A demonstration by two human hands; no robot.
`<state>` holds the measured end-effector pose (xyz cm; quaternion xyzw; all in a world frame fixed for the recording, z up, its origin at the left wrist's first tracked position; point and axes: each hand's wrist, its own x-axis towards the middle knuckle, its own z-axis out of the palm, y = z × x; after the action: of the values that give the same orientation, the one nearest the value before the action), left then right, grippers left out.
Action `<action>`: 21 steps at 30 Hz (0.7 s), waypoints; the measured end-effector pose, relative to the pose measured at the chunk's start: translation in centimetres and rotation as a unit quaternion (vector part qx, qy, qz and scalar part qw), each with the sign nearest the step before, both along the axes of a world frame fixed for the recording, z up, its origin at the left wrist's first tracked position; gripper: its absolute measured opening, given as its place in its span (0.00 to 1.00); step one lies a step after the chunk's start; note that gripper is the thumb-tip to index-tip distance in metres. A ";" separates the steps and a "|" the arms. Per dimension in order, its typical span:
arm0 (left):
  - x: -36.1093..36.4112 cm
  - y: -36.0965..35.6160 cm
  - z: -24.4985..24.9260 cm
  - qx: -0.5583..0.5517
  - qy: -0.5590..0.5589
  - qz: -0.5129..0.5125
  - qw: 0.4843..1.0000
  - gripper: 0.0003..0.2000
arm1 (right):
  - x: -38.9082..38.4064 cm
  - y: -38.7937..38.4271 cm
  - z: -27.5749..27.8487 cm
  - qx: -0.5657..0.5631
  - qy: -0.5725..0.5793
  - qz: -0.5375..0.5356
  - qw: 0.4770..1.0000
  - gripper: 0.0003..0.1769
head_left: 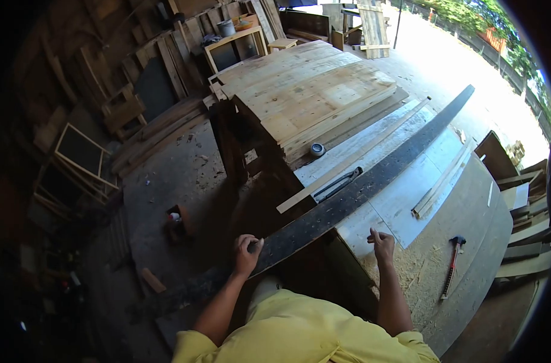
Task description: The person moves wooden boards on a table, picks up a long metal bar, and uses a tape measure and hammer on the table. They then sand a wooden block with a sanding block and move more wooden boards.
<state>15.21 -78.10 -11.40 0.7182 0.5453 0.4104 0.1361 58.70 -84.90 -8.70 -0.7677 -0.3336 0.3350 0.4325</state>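
A long dark plank (324,212) runs diagonally from the lower left to the upper right, across the white-topped bench. At the plank's near edge is my left hand (247,254), its fingers curled; whether it grips anything is too small to tell. My right hand (381,242) hovers by the bench's front corner, right of the plank, with index finger and thumb apart and nothing visible in it. Beyond the plank lie pliers-like dark tool (339,184) and a long thin wooden strip (348,160). A hammer (452,266) with a red handle rests to the right, near wood shavings (411,272).
A wide stack of pale boards (311,91) stands ahead, with a round tape roll (317,149) at its near edge. Thin strips (445,178) lie on the bench's right part. An orange object (177,221) sits on the left surface. Lumber leans along both sides.
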 end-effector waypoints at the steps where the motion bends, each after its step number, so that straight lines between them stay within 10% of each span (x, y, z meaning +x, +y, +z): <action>1: -0.4 1.5 0.0 -0.170 -0.008 0.001 0.985 0.21 | -0.3 -0.8 -0.1 0.059 -0.025 -0.016 0.998 0.17; 2: -0.6 2.9 0.5 -0.333 -0.018 -0.001 0.943 0.19 | -0.9 -1.3 0.4 0.119 -0.049 -0.031 0.991 0.17; 6: 3.2 8.0 2.2 -0.232 -0.175 -0.013 0.957 0.18 | -3.4 -2.9 1.5 0.223 0.020 -0.155 0.962 0.16; 8: 5.2 12.1 2.8 0.021 -0.002 -0.110 0.994 0.22 | -1.9 -4.8 1.6 -0.030 -0.002 -0.053 0.998 0.16; 12: 11.8 20.7 4.1 0.021 0.109 -0.236 0.965 0.25 | -8.0 -7.3 4.6 0.079 -0.067 -0.024 0.994 0.22; 16: 19.5 31.2 1.6 0.123 0.285 -0.252 0.917 0.28 | -8.6 -10.5 5.1 -0.095 -0.008 0.063 0.993 0.17; 21: 23.3 35.5 3.2 -0.072 0.303 -0.302 0.901 0.31 | -9.0 -15.0 6.0 -0.082 -0.087 -0.091 0.989 0.18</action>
<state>38.52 -42.62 -8.21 0.9264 0.3451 0.0716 0.1328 49.73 -99.92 -2.70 -0.8540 -0.2700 0.2522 0.3663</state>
